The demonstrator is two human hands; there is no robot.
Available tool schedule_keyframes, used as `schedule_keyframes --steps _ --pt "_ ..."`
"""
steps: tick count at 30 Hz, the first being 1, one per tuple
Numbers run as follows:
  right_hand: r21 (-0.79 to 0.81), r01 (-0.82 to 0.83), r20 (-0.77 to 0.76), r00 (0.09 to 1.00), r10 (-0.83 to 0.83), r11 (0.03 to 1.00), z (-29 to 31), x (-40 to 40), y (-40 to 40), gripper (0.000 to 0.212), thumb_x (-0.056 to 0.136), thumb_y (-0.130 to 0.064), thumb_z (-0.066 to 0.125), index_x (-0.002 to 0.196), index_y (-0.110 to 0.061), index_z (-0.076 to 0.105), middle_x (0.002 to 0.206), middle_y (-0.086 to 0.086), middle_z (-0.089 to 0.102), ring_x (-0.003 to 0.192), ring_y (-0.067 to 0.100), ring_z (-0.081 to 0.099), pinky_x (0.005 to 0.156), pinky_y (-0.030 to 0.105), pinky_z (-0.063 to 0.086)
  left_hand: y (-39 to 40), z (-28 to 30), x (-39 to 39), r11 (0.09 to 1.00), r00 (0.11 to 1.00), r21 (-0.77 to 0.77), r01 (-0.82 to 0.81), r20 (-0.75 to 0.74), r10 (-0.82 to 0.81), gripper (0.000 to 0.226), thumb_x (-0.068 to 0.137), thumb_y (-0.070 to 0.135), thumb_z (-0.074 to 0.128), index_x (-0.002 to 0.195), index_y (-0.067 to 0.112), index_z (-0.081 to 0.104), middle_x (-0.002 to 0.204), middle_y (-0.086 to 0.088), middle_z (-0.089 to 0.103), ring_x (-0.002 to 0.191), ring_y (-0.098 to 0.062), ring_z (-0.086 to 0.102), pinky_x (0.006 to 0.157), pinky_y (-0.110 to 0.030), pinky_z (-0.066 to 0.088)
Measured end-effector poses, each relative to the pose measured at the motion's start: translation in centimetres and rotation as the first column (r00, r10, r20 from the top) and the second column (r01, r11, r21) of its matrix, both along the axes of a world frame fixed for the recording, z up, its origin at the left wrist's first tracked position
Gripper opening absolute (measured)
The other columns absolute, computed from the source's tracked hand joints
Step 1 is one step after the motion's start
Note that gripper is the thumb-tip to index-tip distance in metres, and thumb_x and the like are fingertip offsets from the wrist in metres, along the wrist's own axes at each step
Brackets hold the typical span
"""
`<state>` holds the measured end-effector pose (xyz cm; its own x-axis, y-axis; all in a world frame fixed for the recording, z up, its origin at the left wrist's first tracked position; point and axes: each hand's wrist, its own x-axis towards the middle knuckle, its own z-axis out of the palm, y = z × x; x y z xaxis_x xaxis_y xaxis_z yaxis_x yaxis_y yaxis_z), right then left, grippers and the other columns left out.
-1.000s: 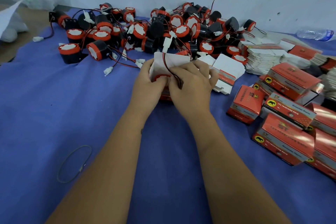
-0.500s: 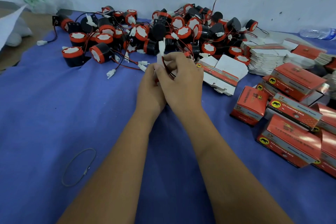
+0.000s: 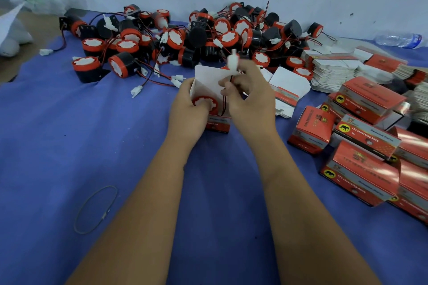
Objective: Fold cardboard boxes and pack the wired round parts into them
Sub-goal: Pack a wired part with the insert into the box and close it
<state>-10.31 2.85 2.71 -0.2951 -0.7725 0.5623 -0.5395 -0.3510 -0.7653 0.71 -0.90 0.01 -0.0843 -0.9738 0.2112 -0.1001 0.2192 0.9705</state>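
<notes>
Holding the box (image 3: 216,124), left grip (image 3: 187,111) pins its round part (image 3: 205,103); right grip (image 3: 250,97) pinches the wire (image 3: 224,102); lettering unreadable.

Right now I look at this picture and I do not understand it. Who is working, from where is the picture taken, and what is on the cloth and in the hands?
There is no machine here. A person works with two bare hands, and the camera sits on the person's head, looking forward and down, so you see both forearms.

The left hand grips a small open box, with a round red part already inside. The right hand pinches the wire of that part; its white plug sticks up above the fingers.

On the blue cloth, at the back, lies a pile of round parts with red and black wires. On the right are closed red boxes and stacks of flat unfolded boxes. A thin wire ring lies near the left forearm, and a plastic bottle lies by the wall.
</notes>
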Motion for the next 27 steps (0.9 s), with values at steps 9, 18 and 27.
schedule_keyframes --steps 9,18,27 --pt "-0.134 0.214 -0.321 0.914 -0.247 0.968 -0.6 -0.1 -0.3 0.017 0.086 -0.01 0.063 0.091 -0.016 0.077 0.086 0.001 0.068 0.093 0.027 0.057 0.087 0.023 0.03 -0.1 0.0 0.0 1.0 1.0 0.011 -0.006 -0.012 0.006 0.038 0.091 0.005 0.055 0.114 0.035 0.051 0.102 0.017 0.062 0.095 -0.004 0.061 0.066 -0.011 0.047" --pt "0.115 0.027 0.171 0.984 -0.046 0.993 0.3 0.5 0.0 0.019 0.086 -0.034 0.062 0.071 -0.041 0.071 0.095 -0.007 0.07 0.112 0.022 0.055 0.102 0.053 0.038 -0.2 -0.2 0.0 1.0 1.0 0.009 0.002 0.013 -0.002 0.032 0.094 0.008 0.054 0.115 0.031 0.052 0.106 0.015 0.063 0.096 -0.005 0.061 0.063 -0.008 0.047" --pt "0.05 0.144 -0.064 0.988 -0.141 0.988 -0.7 -0.2 -0.4 0.029 0.087 -0.011 0.063 0.1 -0.035 0.053 0.081 -0.016 0.069 0.111 0.011 0.054 0.104 0.027 0.021 -0.3 -0.2 0.0 1.0 0.999 0.019 -0.02 0.046 0.019 0.035 0.092 0.008 0.054 0.116 0.033 0.051 0.102 0.017 0.063 0.091 0.0 0.06 0.059 -0.005 0.044"
